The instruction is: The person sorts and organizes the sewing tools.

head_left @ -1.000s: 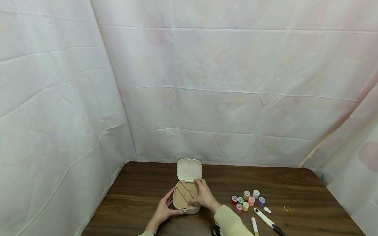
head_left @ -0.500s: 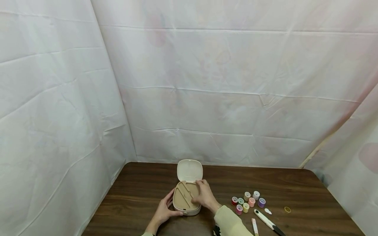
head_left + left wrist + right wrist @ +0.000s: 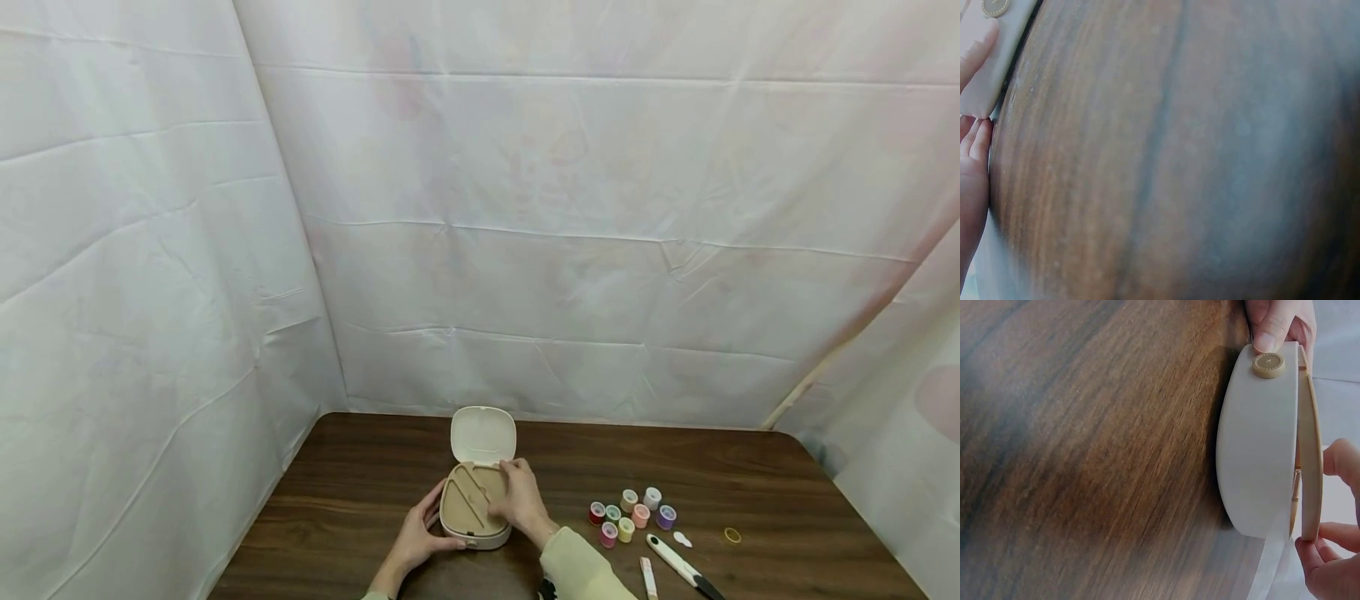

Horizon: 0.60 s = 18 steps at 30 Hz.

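A cream-white sewing box (image 3: 483,542) stands on the table with its lid (image 3: 483,435) tipped back. My left hand (image 3: 415,537) grips the box at its front left corner, thumb beside the round button clasp (image 3: 1269,365). My right hand (image 3: 522,500) holds the right side of a tan divided tray (image 3: 452,505) that sits in the box top. In the right wrist view, the tray's edge (image 3: 1312,444) is tilted up from the box wall, pinched between thumb and fingers. Through the gap something thin shows inside; the rest of the interior is hidden.
Several coloured thread spools (image 3: 641,516) stand right of the box. Near them lie a small white piece (image 3: 682,539), a white-and-black handled tool (image 3: 672,558), a narrow pale strip (image 3: 648,577) and a yellow ring (image 3: 732,535). White cloth (image 3: 480,250) hangs behind the table.
My right thumb has shifted from the tray's front part toward its right edge, and the right hand has moved slightly away from me. The left hand has stayed on the box.
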Tool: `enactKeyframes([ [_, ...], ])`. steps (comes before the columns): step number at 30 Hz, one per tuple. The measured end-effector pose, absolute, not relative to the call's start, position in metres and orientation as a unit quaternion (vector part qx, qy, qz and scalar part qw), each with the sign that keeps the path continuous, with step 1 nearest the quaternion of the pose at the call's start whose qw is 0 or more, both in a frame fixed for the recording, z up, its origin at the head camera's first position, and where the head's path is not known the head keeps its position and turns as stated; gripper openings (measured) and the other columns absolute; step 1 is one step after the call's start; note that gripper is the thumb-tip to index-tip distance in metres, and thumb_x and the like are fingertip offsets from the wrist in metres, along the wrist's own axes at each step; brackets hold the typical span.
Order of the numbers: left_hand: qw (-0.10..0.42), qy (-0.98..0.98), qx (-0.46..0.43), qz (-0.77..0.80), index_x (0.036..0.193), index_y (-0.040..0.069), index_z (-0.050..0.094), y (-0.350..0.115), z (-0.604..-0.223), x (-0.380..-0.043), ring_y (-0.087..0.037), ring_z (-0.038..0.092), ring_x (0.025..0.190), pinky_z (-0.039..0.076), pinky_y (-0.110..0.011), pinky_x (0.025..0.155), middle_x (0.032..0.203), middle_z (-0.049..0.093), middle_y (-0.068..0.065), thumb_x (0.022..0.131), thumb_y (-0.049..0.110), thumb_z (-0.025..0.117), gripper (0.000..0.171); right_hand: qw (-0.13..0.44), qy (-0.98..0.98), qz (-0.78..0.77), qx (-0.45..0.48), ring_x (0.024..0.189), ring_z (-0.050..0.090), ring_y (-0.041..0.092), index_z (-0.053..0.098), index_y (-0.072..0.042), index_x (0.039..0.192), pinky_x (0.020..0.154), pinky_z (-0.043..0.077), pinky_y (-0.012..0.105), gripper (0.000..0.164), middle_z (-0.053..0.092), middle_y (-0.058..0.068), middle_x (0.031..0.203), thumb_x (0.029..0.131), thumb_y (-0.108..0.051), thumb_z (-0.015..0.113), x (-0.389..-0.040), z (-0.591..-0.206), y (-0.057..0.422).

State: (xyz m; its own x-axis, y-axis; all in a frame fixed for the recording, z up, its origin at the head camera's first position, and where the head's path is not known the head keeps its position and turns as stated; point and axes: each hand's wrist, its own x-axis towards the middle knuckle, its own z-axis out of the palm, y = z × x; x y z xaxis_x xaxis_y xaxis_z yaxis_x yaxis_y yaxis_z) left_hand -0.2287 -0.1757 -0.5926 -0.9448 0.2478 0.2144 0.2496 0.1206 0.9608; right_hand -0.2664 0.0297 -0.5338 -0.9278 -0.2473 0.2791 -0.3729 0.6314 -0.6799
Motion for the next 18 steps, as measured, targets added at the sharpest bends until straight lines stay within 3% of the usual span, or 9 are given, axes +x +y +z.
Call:
enactKeyframes([
  [6, 0.002, -0.749, -0.167, -0.641, 0.139, -0.001, 0.021, -0.177, -0.602, -0.233, -0.033, 0.026, 0.125, 0.033, -0.014, 0.094, 0.140, 0.023, -0.022, 0.060, 0.009, 0.081, 0.100, 0.089, -0.902, 0.392, 0.160, 0.086, 0.053, 0.027, 0.054, 0.014, 0.110, 0.074, 0.050, 0.035, 0.072, 0.050, 0.018, 0.102, 0.045, -0.004, 0.078, -0.265, -0.533, 0.032],
  [18, -0.008, -0.741, -0.163, -0.651, 0.137, -0.008, 0.020, -0.172, -0.575, -0.220, -0.038, 0.025, 0.124, 0.033, -0.015, 0.095, 0.139, 0.022, -0.028, 0.060, 0.005, 0.081, 0.099, 0.099, -0.898, 0.404, 0.147, 0.086, 0.054, 0.027, 0.056, 0.013, 0.110, 0.073, 0.050, 0.035, 0.070, 0.053, 0.016, 0.100, 0.047, -0.007, 0.080, -0.255, -0.526, 0.044],
])
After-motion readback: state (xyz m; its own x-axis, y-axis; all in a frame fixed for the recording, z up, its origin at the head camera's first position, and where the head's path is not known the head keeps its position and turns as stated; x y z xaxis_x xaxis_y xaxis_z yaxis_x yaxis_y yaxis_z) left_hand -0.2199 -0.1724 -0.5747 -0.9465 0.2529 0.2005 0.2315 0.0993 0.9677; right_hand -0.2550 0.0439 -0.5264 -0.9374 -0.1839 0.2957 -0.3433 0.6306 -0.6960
